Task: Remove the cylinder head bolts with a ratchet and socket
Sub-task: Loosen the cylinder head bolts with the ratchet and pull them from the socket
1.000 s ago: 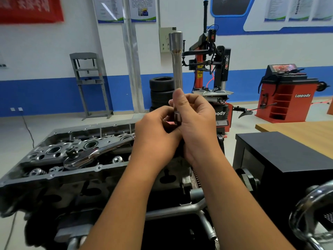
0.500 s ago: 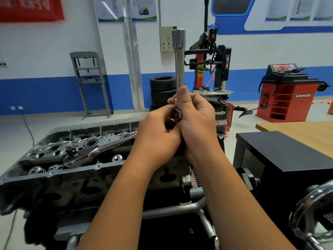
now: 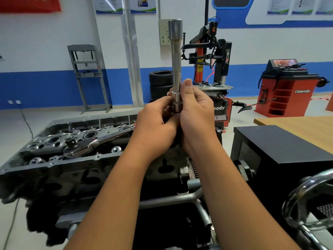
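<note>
Two hands hold one long socket upright in front of my chest, above the cylinder head. My right hand wraps its lower end, thumb pressed along the shaft. My left hand pinches the short piece at its base with curled fingers. My ratchet lies flat across the cylinder head, to the left of my hands. Beyond, tires are stacked beside a tire machine.

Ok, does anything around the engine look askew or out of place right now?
Only the ratchet: it lies loose and slanted across the open cylinder head, no socket on it. Both hands, left and right, hold the long extension upright. Nothing looks spilled or damaged.
</note>
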### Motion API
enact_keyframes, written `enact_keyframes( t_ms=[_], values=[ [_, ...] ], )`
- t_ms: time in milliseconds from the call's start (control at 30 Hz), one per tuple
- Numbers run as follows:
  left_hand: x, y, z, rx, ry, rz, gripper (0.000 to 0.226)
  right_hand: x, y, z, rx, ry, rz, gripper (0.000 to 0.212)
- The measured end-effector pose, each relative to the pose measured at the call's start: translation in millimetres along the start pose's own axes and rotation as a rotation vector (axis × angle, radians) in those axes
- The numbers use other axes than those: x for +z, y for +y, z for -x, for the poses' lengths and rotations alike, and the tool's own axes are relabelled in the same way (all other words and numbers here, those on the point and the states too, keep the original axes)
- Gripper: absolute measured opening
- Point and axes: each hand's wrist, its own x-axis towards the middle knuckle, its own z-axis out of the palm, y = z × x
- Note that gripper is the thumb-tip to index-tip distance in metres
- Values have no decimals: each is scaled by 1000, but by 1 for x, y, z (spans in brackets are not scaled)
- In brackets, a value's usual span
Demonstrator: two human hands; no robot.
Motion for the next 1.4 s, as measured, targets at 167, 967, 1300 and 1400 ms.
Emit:
enact_keyframes(
  t_ms=[167,967,1300,1400],
  values=[
    [4,2,1,9,61,-39,30,-4,-2,-1,4,-12,-22,31],
    [4,1,1,-5,94,-52,28,-6,2,-3,33,-34,-29,33],
    [2,1,-1,-31,75,-16,28,-5,2,-3,17,-36,4,32],
    [2,1,0,-39,62,-13,26,-5,1,-1,12,-48,24,35]
  ],
)
